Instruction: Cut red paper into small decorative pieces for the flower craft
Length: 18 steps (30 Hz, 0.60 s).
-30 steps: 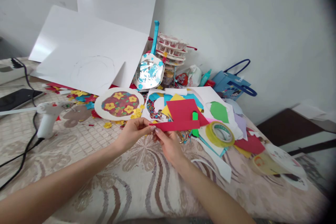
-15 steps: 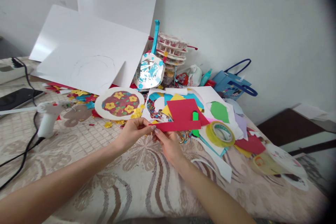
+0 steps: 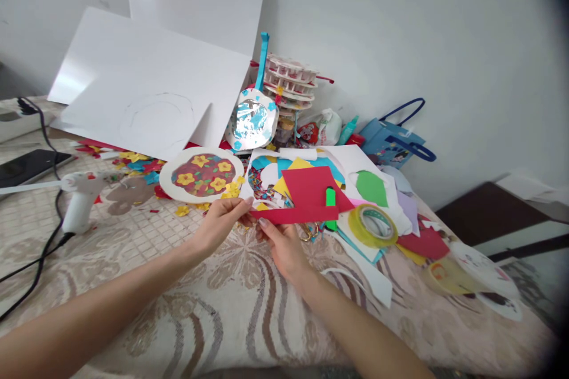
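Observation:
A long red paper strip [image 3: 297, 215] is pinched at its left end between both my hands, above the patterned tablecloth [image 3: 240, 320]. My left hand [image 3: 224, 219] is closed on the strip's left tip, thumb on top. Just to the right, my right hand [image 3: 281, 243] grips the same strip, its thumb on the lower edge. The strip's free end reaches right, in front of a green marker [image 3: 330, 207] and a larger red paper sheet [image 3: 306, 186]. Scissors [image 3: 311, 232] lie partly hidden below the strip.
A white glue gun [image 3: 80, 201] with a black cable stands at the left. An oval flower-decorated piece [image 3: 204, 176] lies behind my left hand. Yellow tape [image 3: 372, 225] and white paper offcuts [image 3: 368, 278] are at the right. White boards [image 3: 146, 83] lean against the wall.
My left hand's thumb and fingertips have shifted slightly left and up along the strip, away from my right thumb. The strip has moved slightly down and left.

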{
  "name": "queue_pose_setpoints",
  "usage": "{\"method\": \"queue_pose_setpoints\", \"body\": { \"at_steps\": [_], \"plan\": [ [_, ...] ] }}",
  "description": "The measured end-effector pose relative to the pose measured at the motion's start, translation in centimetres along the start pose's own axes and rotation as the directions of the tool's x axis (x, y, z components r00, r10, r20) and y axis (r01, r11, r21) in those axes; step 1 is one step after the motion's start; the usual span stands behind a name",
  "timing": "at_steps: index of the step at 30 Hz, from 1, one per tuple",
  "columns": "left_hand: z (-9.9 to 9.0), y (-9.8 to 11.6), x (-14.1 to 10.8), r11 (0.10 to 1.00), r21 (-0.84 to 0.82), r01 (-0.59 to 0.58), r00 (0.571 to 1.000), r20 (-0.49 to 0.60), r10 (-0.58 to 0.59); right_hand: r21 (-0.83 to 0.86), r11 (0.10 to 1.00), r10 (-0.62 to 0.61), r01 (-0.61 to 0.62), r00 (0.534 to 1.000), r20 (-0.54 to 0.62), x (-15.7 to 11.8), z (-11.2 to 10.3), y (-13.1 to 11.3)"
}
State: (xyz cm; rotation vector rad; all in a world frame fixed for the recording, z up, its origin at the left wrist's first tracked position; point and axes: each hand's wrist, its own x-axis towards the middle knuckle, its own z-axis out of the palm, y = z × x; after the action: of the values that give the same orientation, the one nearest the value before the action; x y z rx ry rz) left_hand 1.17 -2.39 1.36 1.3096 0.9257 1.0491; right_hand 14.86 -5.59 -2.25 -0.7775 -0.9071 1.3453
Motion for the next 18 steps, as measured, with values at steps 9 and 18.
{"method": "queue_pose_setpoints", "body": {
  "at_steps": [9, 18],
  "plan": [
    [0.02, -0.23, 0.30, 0.989, -0.148, 0.023, 1.000, 0.001, -0.023, -0.015, 1.000, 0.004, -0.004, 0.999, -0.034, 0.12, -0.10, 0.13],
    [-0.27, -0.07, 0.07, 0.999, 0.033, -0.025, 0.994, 0.104, 0.021, -0.048, 0.999, -0.023, 0.020, 0.999, -0.048, 0.11, -0.26, 0.32]
  ]
}}
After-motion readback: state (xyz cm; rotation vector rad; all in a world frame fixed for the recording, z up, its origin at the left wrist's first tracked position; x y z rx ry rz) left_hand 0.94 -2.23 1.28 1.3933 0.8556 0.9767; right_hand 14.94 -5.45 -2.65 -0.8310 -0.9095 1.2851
